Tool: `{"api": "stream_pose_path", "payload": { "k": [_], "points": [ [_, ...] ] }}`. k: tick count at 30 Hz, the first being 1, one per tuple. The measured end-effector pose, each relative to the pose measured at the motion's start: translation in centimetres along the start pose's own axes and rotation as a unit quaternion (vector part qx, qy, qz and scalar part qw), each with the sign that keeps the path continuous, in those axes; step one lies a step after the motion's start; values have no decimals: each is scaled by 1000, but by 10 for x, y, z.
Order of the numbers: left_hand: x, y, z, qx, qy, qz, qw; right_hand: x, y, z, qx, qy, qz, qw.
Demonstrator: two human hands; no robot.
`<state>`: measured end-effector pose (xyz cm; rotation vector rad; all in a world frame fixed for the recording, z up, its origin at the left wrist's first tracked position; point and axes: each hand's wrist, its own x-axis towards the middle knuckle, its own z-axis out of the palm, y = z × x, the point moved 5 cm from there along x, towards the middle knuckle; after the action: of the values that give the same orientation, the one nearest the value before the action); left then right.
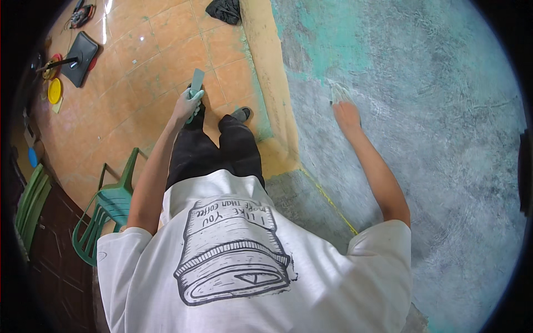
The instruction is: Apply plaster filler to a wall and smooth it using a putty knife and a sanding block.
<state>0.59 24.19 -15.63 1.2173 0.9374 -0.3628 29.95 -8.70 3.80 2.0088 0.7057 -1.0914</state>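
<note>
A person in a white shirt [239, 250] and dark trousers [189, 152] is standing beside a mottled grey-green wall [438, 139]. The left hand [190, 104] is gripping a scraper [197, 81], fingers wrapped around it, the blade pointing away from the body. The right hand [345, 108] is resting at the wall, though one cannot tell whether its fingers are holding anything. Lower down, a green chair [116, 200] is standing at left; beyond, a yellow disc [54, 91] and a black bundle [224, 10] are lying on the tiled floor [133, 55].
</note>
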Motion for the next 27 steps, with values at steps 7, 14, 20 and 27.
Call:
{"api": "stream_pose_path", "payload": {
  "k": [7,14,20,27],
  "points": [
    [-2,-4,-12,13,14,-14,1000,-75,25,-1,-125,382,-105,910],
    [2,2,9,27,9,-8,1000,36,2,12,-16,215,-43,976],
    [-10,5,4,8,2,-24,1000,-38,18,-48,-80,350,-42,932],
    [-2,0,-1,42,26,-30,998,-64,21,-68,-151,452,-109,873]
  ]
}}
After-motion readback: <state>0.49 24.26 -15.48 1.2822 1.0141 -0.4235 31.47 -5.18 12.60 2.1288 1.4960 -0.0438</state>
